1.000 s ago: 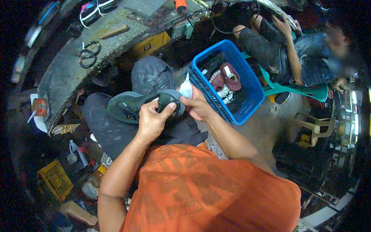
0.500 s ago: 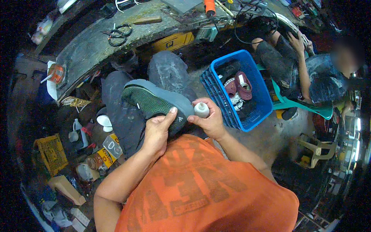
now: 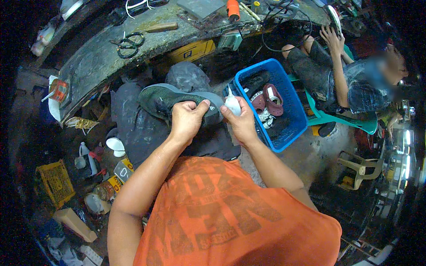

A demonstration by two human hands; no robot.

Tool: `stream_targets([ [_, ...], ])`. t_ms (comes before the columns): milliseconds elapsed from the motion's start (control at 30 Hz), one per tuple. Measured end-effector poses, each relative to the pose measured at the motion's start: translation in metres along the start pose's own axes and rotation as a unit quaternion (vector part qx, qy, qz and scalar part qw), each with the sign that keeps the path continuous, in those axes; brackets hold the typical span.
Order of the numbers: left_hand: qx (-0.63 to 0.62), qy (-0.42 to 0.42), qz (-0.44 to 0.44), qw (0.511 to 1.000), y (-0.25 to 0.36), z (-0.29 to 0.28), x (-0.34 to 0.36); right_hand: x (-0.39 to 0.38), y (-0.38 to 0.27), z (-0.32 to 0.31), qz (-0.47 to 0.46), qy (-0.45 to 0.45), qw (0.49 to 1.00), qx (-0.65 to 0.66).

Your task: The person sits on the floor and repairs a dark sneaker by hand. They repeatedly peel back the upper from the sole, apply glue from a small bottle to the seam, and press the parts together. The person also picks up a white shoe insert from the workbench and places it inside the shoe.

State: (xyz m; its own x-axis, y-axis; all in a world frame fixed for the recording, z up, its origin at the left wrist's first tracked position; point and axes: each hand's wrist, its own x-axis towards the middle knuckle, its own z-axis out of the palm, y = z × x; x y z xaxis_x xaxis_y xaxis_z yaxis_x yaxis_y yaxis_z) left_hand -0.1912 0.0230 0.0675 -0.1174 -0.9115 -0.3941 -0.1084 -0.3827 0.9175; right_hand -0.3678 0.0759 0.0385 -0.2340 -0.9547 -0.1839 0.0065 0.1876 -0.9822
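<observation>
A dark green shoe with a grey sole (image 3: 156,103) lies sideways above my lap, its sole edge turned away from me. My left hand (image 3: 188,119) is closed around one end of it, the thumb pressed near the sole's edge. Just right of that end, my right hand (image 3: 242,125) grips a small white squeeze bottle (image 3: 232,105) with a narrow nozzle pointing up and away. The bottle sits close to the sole; whether the nozzle touches it I cannot tell. My left fingers are partly hidden behind the shoe.
Right of my knees stands a blue basket (image 3: 276,146) holding maroon clogs (image 3: 272,99). Ahead runs a worn bench (image 3: 95,68) with scissors (image 3: 128,45) and a wooden-handled tool (image 3: 162,27). A co-worker (image 3: 341,84) sits at right. A yellow crate (image 3: 55,184) stands left.
Both hands have moved slightly away from me. The shoe has tilted, and the bottle's nozzle now points away instead of up toward the view. The co-worker's head and hand have shifted.
</observation>
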Motion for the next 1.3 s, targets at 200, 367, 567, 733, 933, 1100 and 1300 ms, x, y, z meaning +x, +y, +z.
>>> stream_targets([
  [200,0.022,0.001,0.008,1.000,0.007,-0.003,-0.003,-0.039,-0.027,-0.022,0.130,-0.060,0.990,0.013],
  [367,0.050,0.002,0.061,0.997,0.002,-0.005,-0.012,-0.070,-0.042,-0.027,0.130,-0.106,0.978,-0.125],
  [567,0.046,0.014,0.074,0.996,-0.006,-0.003,-0.009,-0.070,-0.052,-0.025,0.084,-0.124,0.967,-0.205],
  [733,0.030,0.016,0.089,0.995,-0.010,-0.005,-0.009,-0.069,-0.055,-0.019,0.066,-0.113,0.967,-0.220],
  [933,0.039,0.020,0.098,0.994,-0.010,-0.006,-0.008,-0.068,-0.064,-0.016,0.063,-0.096,0.959,-0.259],
  [1100,0.058,0.016,0.098,0.993,-0.008,-0.009,-0.008,-0.068,-0.073,-0.014,0.086,-0.104,0.956,-0.261],
  [1300,0.030,0.017,0.108,0.994,-0.013,-0.006,-0.005,-0.067,-0.076,-0.013,0.103,-0.103,0.951,-0.271],
])
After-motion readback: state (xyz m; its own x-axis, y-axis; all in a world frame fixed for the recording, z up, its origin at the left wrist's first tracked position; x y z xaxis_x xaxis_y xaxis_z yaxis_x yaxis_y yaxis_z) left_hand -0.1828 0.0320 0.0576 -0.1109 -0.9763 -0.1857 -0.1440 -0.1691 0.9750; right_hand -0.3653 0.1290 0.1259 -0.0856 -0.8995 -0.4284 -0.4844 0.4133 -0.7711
